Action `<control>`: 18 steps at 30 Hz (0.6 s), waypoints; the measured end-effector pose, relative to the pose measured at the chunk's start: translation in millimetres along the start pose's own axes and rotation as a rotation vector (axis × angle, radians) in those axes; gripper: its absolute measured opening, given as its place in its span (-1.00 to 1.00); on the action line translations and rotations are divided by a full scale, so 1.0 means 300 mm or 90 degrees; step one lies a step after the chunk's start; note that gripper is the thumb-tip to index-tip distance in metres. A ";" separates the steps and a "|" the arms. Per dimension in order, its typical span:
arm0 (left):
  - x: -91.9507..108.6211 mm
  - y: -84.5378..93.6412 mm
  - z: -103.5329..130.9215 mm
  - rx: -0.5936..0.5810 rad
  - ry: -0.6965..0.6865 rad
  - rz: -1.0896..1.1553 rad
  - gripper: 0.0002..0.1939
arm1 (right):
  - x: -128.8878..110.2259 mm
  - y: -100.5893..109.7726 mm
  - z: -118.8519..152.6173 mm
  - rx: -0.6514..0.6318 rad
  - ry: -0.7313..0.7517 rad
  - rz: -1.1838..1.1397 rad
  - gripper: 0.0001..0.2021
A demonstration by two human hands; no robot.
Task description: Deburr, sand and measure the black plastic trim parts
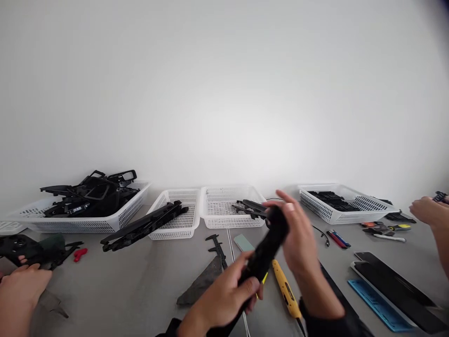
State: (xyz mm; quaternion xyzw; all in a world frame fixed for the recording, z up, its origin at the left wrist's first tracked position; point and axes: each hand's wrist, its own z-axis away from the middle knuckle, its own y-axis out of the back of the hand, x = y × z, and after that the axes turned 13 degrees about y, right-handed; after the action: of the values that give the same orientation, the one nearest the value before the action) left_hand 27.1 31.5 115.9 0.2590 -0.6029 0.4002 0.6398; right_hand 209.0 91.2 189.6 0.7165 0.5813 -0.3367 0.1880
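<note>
A long black plastic part (pixel 261 260) slants up from the bottom edge at the centre. My left hand (pixel 228 295) is wrapped round its middle, thumb on top. My right hand (pixel 298 234) is at the part's upper end, with fingers raised and spread and the palm against or just beside it; exact contact is blurred. Something yellow shows under my left fingers. Beneath my right forearm lies a yellow corded tool (pixel 286 288). A dark cloth-like piece (pixel 201 283) and a black caliper (pixel 216 248) lie left of my hands.
White baskets (pixel 175 234) with black parts stand along the wall. A black part (pixel 143 227) overhangs one. Markers (pixel 338 238), cutters, and black and blue panels (pixel 380 304) lie at right. Other people's hands work at far left (pixel 24 285) and far right (pixel 430 213).
</note>
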 end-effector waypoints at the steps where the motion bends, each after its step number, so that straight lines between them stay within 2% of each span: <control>1: 0.032 -0.032 0.027 0.011 -0.002 -0.071 -0.49 | -0.063 0.048 -0.013 -0.002 0.011 0.021 -0.58; 3: 0.094 -0.077 0.058 0.057 -0.075 -0.228 -0.57 | -0.175 0.144 -0.004 0.017 0.047 0.044 -0.66; 5: 0.151 -0.090 0.047 0.121 -0.205 -0.359 -0.60 | -0.259 0.228 0.038 -0.010 0.095 0.085 -0.75; 7: 0.201 -0.072 -0.007 0.193 -0.331 -0.475 -0.66 | -0.308 0.276 0.092 -0.048 0.171 0.152 -0.81; 9: 0.240 -0.030 -0.095 0.230 -0.408 -0.579 -0.65 | -0.307 0.274 0.133 -0.163 0.248 0.209 -0.82; 10: 0.254 -0.003 -0.147 0.247 -0.428 -0.629 -0.65 | -0.284 0.253 0.144 -0.222 0.249 0.223 -0.79; 11: 0.262 0.027 -0.202 0.275 -0.432 -0.677 -0.64 | -0.247 0.220 0.148 -0.232 0.271 0.230 -0.76; 13: 0.256 0.094 -0.311 0.357 -0.378 -0.759 -0.54 | -0.133 0.135 0.134 -0.251 0.345 0.247 -0.77; 14: 0.240 0.130 -0.360 0.394 -0.322 -0.788 -0.49 | -0.063 0.089 0.119 -0.265 0.371 0.259 -0.75; 16: 0.189 0.205 -0.435 0.444 -0.147 -0.814 -0.42 | 0.082 0.008 0.081 -0.294 0.396 0.273 -0.73; 18: 0.124 0.277 -0.476 0.464 -0.063 -0.810 -0.41 | 0.208 -0.047 0.044 -0.338 0.389 0.292 -0.75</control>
State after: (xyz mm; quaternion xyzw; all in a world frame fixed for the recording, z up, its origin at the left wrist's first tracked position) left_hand 37.5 200.5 119.9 0.7729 -0.1928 0.1144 0.5935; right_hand 198.2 130.1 138.2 0.8201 0.5024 0.1007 0.2546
